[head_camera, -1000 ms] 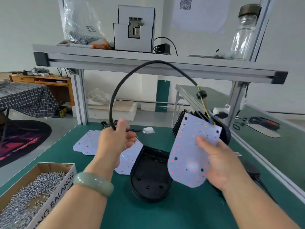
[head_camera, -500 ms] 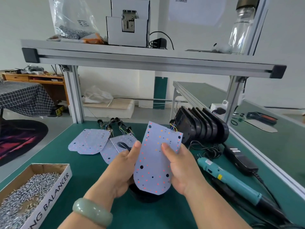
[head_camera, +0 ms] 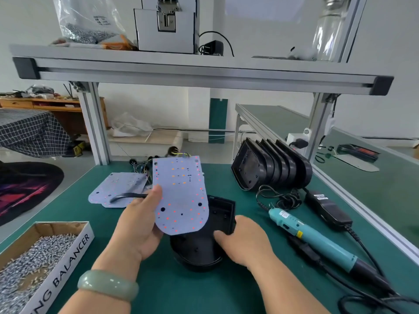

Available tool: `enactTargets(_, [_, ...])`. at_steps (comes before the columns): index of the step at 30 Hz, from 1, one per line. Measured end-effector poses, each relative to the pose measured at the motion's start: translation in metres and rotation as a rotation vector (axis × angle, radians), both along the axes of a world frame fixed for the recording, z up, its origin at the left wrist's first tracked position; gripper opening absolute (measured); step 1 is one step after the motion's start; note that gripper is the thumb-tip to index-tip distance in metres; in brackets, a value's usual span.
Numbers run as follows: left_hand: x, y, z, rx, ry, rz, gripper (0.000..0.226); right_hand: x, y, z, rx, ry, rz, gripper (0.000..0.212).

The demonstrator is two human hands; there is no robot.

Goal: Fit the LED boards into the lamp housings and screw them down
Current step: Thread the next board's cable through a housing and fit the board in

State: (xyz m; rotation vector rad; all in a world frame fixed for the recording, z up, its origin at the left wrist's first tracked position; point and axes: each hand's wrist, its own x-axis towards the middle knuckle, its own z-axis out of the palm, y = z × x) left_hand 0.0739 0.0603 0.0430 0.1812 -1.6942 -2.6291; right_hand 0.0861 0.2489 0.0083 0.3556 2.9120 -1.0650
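My left hand [head_camera: 138, 225] grips a pale LED board [head_camera: 181, 196] by its left edge, holding it tilted upright above a black lamp housing [head_camera: 204, 250] lying open on the green mat. A black cable runs from the board behind my left thumb. My right hand [head_camera: 242, 241] holds the housing's right rim, fingers curled over its edge. Two more LED boards [head_camera: 118, 189] lie flat behind my left hand with wires at their far ends. A row of black housings [head_camera: 272, 164] stands on edge at the right.
A teal electric screwdriver [head_camera: 310, 239] lies to the right with its cord and black power adapter [head_camera: 326, 207]. A cardboard box of screws [head_camera: 34, 261] sits at front left. An aluminium shelf frame [head_camera: 204, 73] spans overhead. The table's right edge has an aluminium rail.
My right hand let go of the board and dropped to the housing's right rim. My left hand now holds the board alone, lifted a little higher.
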Motion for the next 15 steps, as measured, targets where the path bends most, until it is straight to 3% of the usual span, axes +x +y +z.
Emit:
enactTargets(1, [0.000, -0.002, 0.000, 0.027, -0.027, 0.012, 0.026, 0.001, -0.001, 0.001, 0.005, 0.018, 0.007, 0.024])
enactTargets(3, [0.001, -0.005, -0.001, 0.050, -0.068, 0.035, 0.026, 0.004, -0.001, 0.003, -0.190, 0.108, -0.034, 0.010])
enactTargets(5, [0.001, -0.006, -0.001, 0.060, -0.087, 0.037, 0.024, 0.006, -0.002, 0.006, -0.470, 0.171, -0.048, 0.020])
enactTargets(7, [0.001, -0.005, -0.002, 0.058, -0.097, 0.039, 0.023, 0.010, -0.006, 0.008, -0.595, 0.241, -0.004, 0.035])
enactTargets(9, [0.001, -0.005, -0.003, 0.050, -0.120, 0.046, 0.019, 0.014, -0.011, 0.011, -0.585, 0.349, 0.049, 0.048])
enactTargets(15, [0.005, -0.008, 0.003, 0.086, -0.175, -0.102, 0.018, 0.022, -0.012, 0.023, -0.497, 0.639, 0.144, 0.042])
